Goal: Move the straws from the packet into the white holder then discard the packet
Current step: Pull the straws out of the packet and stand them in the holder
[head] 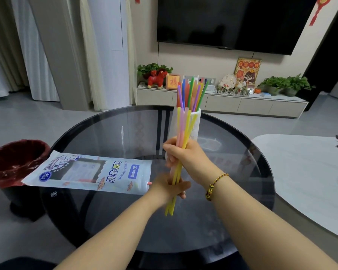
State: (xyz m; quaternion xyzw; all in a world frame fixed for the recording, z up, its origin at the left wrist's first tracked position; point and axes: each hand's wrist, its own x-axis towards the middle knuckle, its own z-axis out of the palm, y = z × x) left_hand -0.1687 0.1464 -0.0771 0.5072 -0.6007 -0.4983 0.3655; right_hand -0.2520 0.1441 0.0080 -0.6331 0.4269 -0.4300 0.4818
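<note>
A round dark glass table [109,133] fills the middle of the view. At its left edge stands a bin [14,162] lined with a red bag, mouth open upward. The packet [90,172] lies flat on the glass just right of the bin, its long axis running left to right, its left end overhanging the table edge toward the bin and its right end close to the left hand; one pink straw tip [149,183] protrudes from that right end.

The white holder [196,125] stands upright near the far side of the table. A cluster of coloured straws in the holder [191,92] stands near vertical, fanning slightly, tips upward.

The bundle of straws [180,137] in the person's grasp, yellow and pink, is held near upright in front of the holder, long axis vertical with a slight lean to the right at the top, lower ends hanging clear above the glass. The right hand [185,154] is closed around the bundle at mid-length, fingers curled tight. The left hand [171,187], blurred, is wrapped around the lower part of the same bundle. A braided bracelet [215,185] sits on the right wrist.
</note>
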